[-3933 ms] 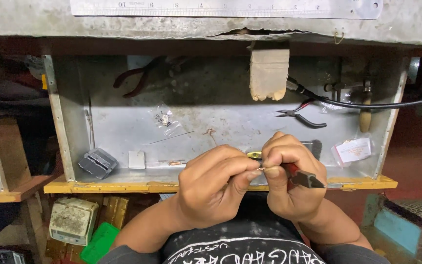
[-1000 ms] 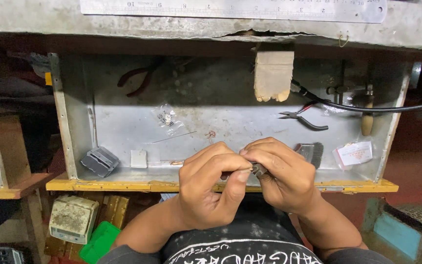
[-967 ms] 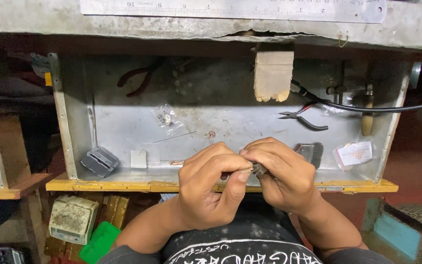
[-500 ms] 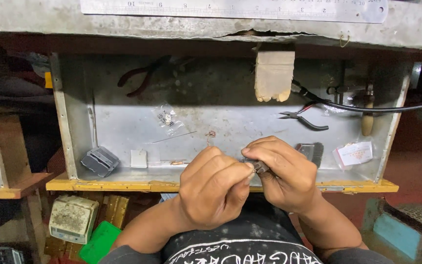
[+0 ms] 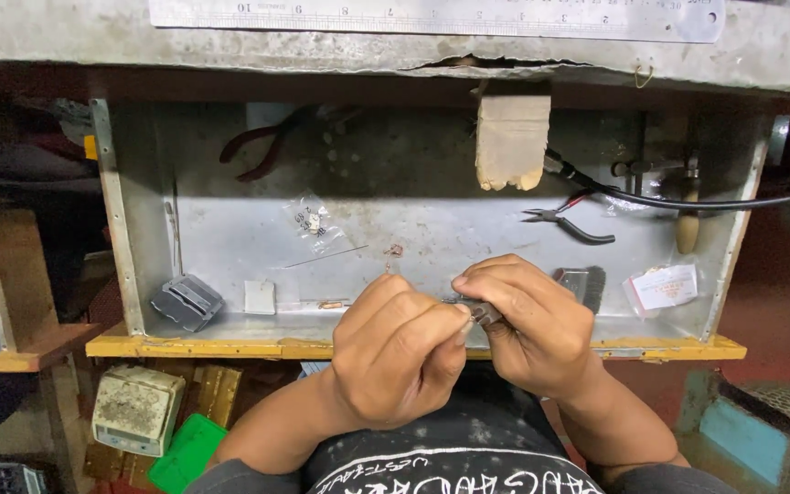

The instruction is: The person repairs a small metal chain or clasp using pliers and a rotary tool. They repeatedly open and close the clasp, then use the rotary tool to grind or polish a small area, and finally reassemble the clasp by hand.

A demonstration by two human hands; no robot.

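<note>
Both hands met over the tray's near edge (image 5: 230,348): left hand (image 5: 395,352) and right hand (image 5: 528,325) fingers pinched tight on a small dark tool (image 5: 479,311) (probably for steadiness).

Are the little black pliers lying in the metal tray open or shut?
Open: the pliers lie flat in the tray, handles spread apart; the jaw tips are too small to tell.

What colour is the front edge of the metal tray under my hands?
Yellow, worn and chipped, along the tray's front edge; the head view shows it clearly.
</note>
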